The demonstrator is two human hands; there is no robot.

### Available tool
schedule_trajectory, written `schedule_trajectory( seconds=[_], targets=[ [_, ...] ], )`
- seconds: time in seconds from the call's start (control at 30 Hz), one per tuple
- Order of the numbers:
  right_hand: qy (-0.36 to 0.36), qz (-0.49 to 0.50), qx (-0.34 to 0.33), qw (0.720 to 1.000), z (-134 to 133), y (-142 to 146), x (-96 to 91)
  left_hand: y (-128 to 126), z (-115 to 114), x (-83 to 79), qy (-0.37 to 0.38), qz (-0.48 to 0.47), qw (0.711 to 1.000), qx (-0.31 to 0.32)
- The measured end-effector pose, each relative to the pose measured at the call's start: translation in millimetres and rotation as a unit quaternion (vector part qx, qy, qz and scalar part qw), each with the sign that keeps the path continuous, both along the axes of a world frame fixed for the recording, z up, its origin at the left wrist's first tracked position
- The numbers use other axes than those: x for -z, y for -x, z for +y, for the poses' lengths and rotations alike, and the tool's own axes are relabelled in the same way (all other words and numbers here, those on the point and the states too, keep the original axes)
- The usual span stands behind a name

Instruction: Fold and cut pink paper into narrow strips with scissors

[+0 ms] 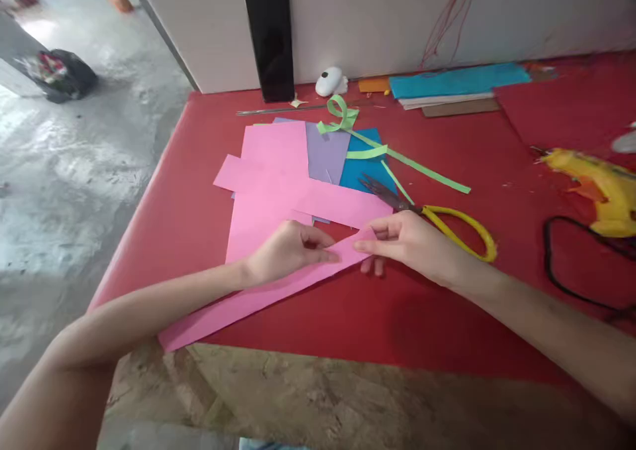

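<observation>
Both hands meet at the far end of a long pink strip (268, 294) lying slantwise on the red desk (447, 317): the left hand (291, 250) pins it flat, grip closed on the paper, while the right hand (410, 241) pinches its tip, apparently to keep it taut. Yellow-handled scissors (432, 215) lie just beside, within reach.

The bare red table cover (397, 317) near the right hand (412, 241) is wide and free, up to the near edge. Scissors with yellow handles (447, 228) lie just beside that hand. Farther right, a yellow glue gun (601, 188) and its black cord (561, 264) block the way. The left hand (291, 248) and right hand pinch a long pink paper strip (248, 301) that slants across the near left. Behind lie flat coloured paper sheets (278, 165) and thin green paper strips (412, 165).
</observation>
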State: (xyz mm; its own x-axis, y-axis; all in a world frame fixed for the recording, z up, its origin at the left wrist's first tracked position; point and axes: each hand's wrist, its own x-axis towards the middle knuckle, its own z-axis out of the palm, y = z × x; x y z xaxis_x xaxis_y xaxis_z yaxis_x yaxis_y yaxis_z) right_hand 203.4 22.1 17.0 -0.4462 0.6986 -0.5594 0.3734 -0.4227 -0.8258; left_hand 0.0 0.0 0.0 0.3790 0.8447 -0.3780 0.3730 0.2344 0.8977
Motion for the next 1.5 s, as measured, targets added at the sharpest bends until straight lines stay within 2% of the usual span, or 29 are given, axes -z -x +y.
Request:
schedule_trajectory(
  seconds=[0.17, 0.33, 0.4, 0.47, 0.53, 0.6, 0.67, 0.73, 0.83, 0.9, 0.97, 1.1, 1.3, 1.5],
  targets=[
    [0.007, 0.006, 0.004, 1.0, -4.1, 5.1, 4.2, -1.7, -5.4, -0.3, -0.015, -0.003, 1.0, 0.015],
    [0.013, 0.02, 0.01, 1.0, -5.1, 5.3, 9.4, -0.7, -8.4, 7.3, -0.07, -0.002, 0.997, 0.037],
    [0.014, 0.029, 0.009, 0.999, -1.8, 4.5, 12.0, 4.1, -5.5, 13.1, -0.134, -0.012, 0.989, 0.057],
    [0.017, 0.039, 0.003, 0.999, 3.2, 2.7, 13.3, 11.2, -0.4, 17.9, -0.235, -0.025, 0.966, 0.107],
    [0.021, 0.047, -0.011, 0.999, 8.4, 0.3, 12.4, 18.1, 5.5, 20.8, -0.34, -0.033, 0.92, 0.19],
    [0.025, 0.051, -0.027, 0.998, 12.8, -1.3, 9.9, 22.4, 9.9, 22.4, -0.454, -0.024, 0.856, 0.246],
    [0.026, 0.052, -0.041, 0.997, 16.4, -1.1, 7.1, 23.5, 12.0, 23.8, -0.575, 0.006, 0.778, 0.251],
    [0.026, 0.051, -0.056, 0.997, 19.3, 1.1, 5.4, 22.8, 11.6, 24.8, -0.676, 0.042, 0.706, 0.209],
    [0.027, 0.037, -0.086, 0.995, 23.7, 7.2, 5.3, 22.5, 8.9, 23.3, -0.761, 0.078, 0.617, 0.186],
    [0.025, 0.019, -0.109, 0.994, 27.3, 11.9, 5.9, 23.7, 7.1, 20.5, -0.786, 0.1, 0.566, 0.226],
    [0.019, -0.007, -0.13, 0.991, 32.4, 16.4, 6.1, 25.0, 6.4, 18.2, -0.795, 0.128, 0.534, 0.258],
    [-0.013, -0.073, -0.159, 0.985, 50.4, 24.5, 2.2, 25.6, 13.5, 18.0, -0.793, 0.18, 0.516, 0.27],
    [-0.074, -0.178, -0.199, 0.961, 88.4, 42.4, -9.5, 25.6, 42.7, 24.3, -0.809, 0.21, 0.487, 0.252],
    [-0.113, -0.285, -0.243, 0.92, 100.0, 67.6, -14.8, 29.0, 55.9, 34.3, -0.796, 0.224, 0.494, 0.269]
  ],
)
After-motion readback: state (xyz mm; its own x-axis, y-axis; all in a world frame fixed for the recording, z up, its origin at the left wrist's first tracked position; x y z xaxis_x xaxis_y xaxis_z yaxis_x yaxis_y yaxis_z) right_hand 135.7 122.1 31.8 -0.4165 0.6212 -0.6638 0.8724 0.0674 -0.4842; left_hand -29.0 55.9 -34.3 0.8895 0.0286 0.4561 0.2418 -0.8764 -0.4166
